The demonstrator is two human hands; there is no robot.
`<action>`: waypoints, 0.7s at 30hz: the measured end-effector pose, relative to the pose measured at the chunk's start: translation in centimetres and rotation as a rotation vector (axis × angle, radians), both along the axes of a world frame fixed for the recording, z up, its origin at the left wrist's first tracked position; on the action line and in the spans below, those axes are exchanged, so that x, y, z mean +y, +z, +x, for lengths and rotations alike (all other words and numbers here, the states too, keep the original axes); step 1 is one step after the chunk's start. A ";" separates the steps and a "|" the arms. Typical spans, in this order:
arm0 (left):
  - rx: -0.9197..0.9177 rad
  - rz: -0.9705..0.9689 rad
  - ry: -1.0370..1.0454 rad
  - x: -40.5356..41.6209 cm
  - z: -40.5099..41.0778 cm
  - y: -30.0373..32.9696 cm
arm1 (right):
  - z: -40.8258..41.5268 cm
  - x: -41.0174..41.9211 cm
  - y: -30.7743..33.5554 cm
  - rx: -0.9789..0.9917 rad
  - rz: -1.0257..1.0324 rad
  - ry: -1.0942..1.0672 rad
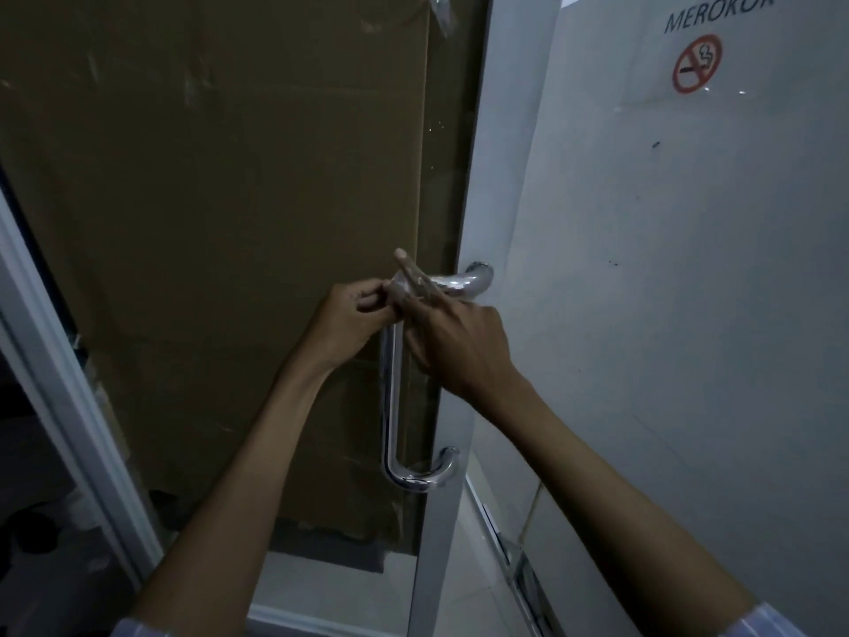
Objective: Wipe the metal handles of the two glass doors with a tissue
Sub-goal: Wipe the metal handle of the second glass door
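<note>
Here, working both hands at the upper bend of the metal handle (pixel 394 397) on the glass door (pixel 257 186): left hand (pixel 353 321) curling and pinching at something pale, right hand (pixel 452 342) pressing alongside with one finger (pixel 410 268) sticking up. Barely making out the tissue (pixel 400 287), mostly hidden between them. Showing brown cardboard (pixel 193 232) behind the glass, a no-smoking sign (pixel 697 63) cut off above.

Your forearms are bare from wrist to near the elbow. At five o'clock, a pale sleeve (pixel 776 620) with a faint bluish-white cast ends at your right arm's lower edge. At seven o'clock, a matching light sleeve (pixel 133 627) edge shows on your left arm. Both cuffs look loose and plain.
</note>
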State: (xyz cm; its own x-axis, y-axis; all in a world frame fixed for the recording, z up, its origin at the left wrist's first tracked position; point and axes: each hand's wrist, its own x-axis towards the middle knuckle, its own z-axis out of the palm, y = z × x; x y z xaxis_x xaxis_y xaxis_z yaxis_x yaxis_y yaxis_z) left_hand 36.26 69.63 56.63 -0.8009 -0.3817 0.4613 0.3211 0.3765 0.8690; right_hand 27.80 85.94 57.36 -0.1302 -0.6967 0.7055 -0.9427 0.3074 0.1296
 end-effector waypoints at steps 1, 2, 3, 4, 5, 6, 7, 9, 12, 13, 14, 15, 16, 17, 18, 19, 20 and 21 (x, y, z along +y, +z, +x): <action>-0.006 0.016 -0.026 -0.3 0.0 -0.1 | 0.0 -0.3 -0.2 0.026 0.014 -0.034; -0.014 0.041 -0.051 -0.5 0.1 -0.2 | 0.0 -0.4 -0.6 0.059 0.042 -0.077; -0.026 0.062 -0.072 -1.0 0.0 -0.5 | 0.2 -0.5 -0.9 0.091 0.066 -0.108; -0.036 0.097 -0.094 -1.4 0.0 -0.7 | 0.1 -0.6 -1.2 0.128 0.088 -0.129; -0.046 0.136 -0.115 -1.9 0.0 -1.0 | -0.1 -0.6 -1.4 0.164 0.123 -0.157; -0.046 0.184 -0.141 -2.3 0.1 -1.1 | -0.4 -0.5 -1.4 0.196 0.163 -0.186; -0.038 0.230 -0.153 -2.9 0.0 -1.5 | -0.8 -0.5 -1.3 0.219 0.193 -0.205; -0.044 0.270 -0.135 -3.9 -0.5 -2.2 | -1.2 -0.2 -0.9 0.241 0.220 -0.239; -0.098 0.273 -0.159 -4.3 -1.5 -2.9 | -0.7 0.1 -0.9 0.237 0.244 -0.248; -0.097 0.286 -0.187 -4.3 -1.9 -3.1 | -0.6 0.1 -0.7 0.236 0.225 -0.233; -0.089 0.316 -0.225 -4.1 -2.2 -3.3 | -0.4 0.2 -0.5 0.239 0.201 -0.235; -0.086 0.344 -0.247 -3.9 -2.6 -3.5 | -0.5 0.4 -0.3 0.245 0.188 -0.255; -0.085 0.379 -0.281 -4.0 -2.7 -3.4 | -0.2 0.4 -0.2 0.238 0.189 -0.298; -0.081 0.402 -0.310 -4.2 -3.0 -3.6 | -0.1 0.2 -0.3 0.231 0.207 -0.334; -0.076 0.432 -0.348 -4.5 -3.2 -3.9 | 0.1 -0.1 -0.6 0.237 0.244 -0.363; -0.083 0.456 -0.383 -4.8 -3.4 -4.2 | 0.3 -0.3 -1.1 0.247 0.294 -0.392; -0.077 0.482 -0.406 -4.9 -3.5 -4.3 | 0.3 -0.4 -1.3 0.254 0.336 -0.409; -0.075 0.501 -0.420 -5.0 -3.7 -4.4 | 0.4 -0.3 -1.3 0.250 0.356 -0.420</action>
State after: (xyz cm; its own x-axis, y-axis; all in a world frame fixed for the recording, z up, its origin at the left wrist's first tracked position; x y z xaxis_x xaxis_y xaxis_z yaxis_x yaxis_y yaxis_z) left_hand 32.60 64.68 52.19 -0.9517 -0.1838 0.2459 0.2841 -0.2234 0.9324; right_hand 28.17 85.62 56.03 -0.3055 -0.8205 0.4832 -0.6782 0.5437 0.4944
